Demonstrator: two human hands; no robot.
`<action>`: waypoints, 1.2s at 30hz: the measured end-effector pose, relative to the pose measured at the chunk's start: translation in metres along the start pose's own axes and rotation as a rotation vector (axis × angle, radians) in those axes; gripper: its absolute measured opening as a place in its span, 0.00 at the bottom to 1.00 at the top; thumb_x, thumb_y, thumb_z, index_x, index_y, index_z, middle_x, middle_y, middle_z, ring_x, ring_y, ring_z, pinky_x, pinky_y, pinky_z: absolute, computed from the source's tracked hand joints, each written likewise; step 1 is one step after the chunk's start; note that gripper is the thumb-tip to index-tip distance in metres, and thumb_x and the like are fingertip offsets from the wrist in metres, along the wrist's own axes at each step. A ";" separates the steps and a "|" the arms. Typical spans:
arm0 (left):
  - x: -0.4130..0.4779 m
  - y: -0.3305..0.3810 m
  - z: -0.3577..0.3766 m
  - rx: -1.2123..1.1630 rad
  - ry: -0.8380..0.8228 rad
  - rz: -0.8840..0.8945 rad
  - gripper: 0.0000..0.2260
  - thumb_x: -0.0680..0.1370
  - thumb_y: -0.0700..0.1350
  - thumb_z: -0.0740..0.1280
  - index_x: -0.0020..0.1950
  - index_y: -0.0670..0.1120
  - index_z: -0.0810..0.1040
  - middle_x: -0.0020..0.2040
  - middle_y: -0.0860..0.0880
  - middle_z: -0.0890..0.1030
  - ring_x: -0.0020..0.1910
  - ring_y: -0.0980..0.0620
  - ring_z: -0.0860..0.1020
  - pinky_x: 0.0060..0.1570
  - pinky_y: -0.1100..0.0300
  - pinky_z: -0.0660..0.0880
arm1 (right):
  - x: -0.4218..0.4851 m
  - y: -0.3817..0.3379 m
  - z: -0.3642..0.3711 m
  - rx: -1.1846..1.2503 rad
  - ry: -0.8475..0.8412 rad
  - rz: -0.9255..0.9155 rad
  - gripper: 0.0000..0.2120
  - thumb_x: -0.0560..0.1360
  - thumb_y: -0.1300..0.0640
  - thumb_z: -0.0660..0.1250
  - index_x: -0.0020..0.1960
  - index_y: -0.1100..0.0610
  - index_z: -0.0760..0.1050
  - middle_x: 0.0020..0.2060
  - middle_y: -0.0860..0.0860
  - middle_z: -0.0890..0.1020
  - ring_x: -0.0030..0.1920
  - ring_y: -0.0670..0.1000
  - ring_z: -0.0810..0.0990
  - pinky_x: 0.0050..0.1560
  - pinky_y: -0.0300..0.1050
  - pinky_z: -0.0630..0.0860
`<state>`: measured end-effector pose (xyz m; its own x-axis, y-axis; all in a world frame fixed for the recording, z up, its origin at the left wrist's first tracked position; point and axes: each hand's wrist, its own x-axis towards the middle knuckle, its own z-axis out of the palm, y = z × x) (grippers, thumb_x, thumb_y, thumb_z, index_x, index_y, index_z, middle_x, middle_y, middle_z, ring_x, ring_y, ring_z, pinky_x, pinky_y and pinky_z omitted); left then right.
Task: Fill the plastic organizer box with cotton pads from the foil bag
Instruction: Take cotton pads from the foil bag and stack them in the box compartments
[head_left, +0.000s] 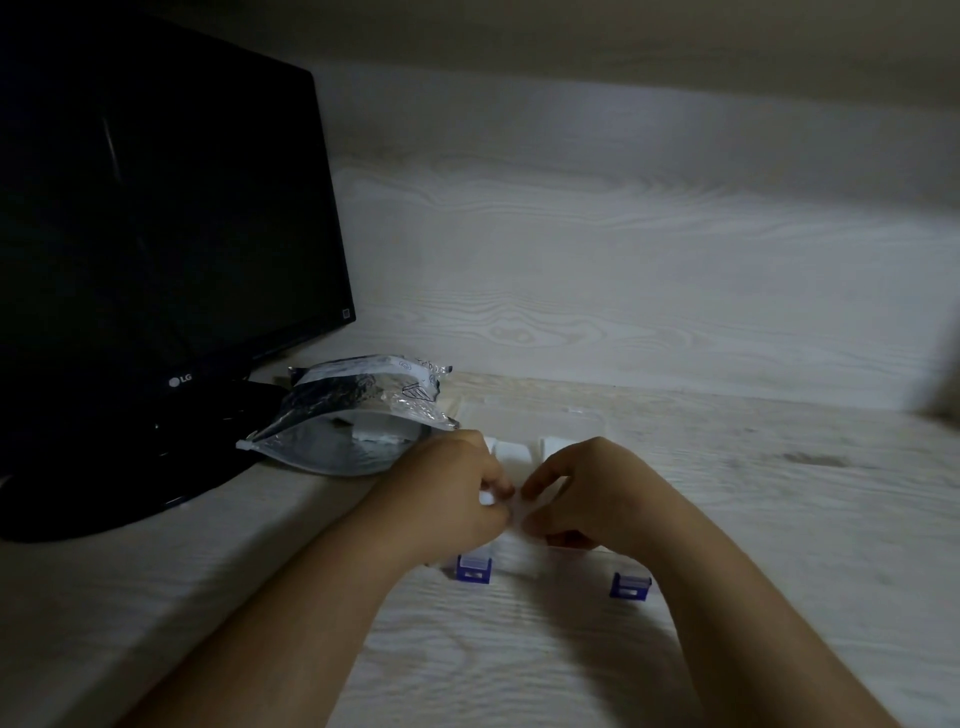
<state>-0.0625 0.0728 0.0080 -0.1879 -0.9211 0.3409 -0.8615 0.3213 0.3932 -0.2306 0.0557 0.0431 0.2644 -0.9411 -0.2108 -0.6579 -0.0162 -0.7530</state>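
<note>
- White cotton pad (521, 512): your left hand (452, 499) and right hand (587, 493) both pinch it, fingers curled, above the clear organizer box (519, 564).
- Foil bag (358, 431) lies open-mouthed at the box's ten o'clock, just beside the black monitor (156, 208).

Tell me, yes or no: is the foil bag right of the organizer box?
No, the foil bag lies left of the organizer box, by the monitor.
</note>
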 end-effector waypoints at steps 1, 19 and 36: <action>0.000 -0.001 0.000 -0.008 0.000 -0.002 0.09 0.72 0.52 0.71 0.50 0.55 0.84 0.47 0.56 0.75 0.48 0.58 0.75 0.51 0.62 0.73 | -0.001 0.000 -0.001 -0.001 -0.005 -0.004 0.09 0.67 0.66 0.77 0.44 0.55 0.84 0.34 0.56 0.83 0.28 0.48 0.81 0.30 0.37 0.78; 0.004 -0.004 -0.010 0.025 -0.165 0.049 0.11 0.74 0.53 0.72 0.55 0.54 0.83 0.48 0.58 0.71 0.46 0.60 0.72 0.35 0.73 0.72 | 0.003 0.006 0.000 -0.255 0.004 -0.076 0.12 0.65 0.52 0.79 0.49 0.46 0.84 0.36 0.46 0.84 0.31 0.42 0.80 0.35 0.33 0.74; 0.001 -0.013 0.000 -0.038 -0.067 0.080 0.10 0.74 0.52 0.71 0.53 0.53 0.83 0.48 0.59 0.72 0.45 0.63 0.70 0.46 0.69 0.67 | -0.001 0.000 0.001 -0.195 -0.010 -0.115 0.05 0.69 0.59 0.76 0.40 0.49 0.84 0.30 0.49 0.82 0.22 0.40 0.75 0.26 0.32 0.71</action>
<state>-0.0510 0.0680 0.0029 -0.2875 -0.9045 0.3149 -0.8242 0.4011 0.3997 -0.2300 0.0570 0.0424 0.3516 -0.9260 -0.1375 -0.7469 -0.1889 -0.6375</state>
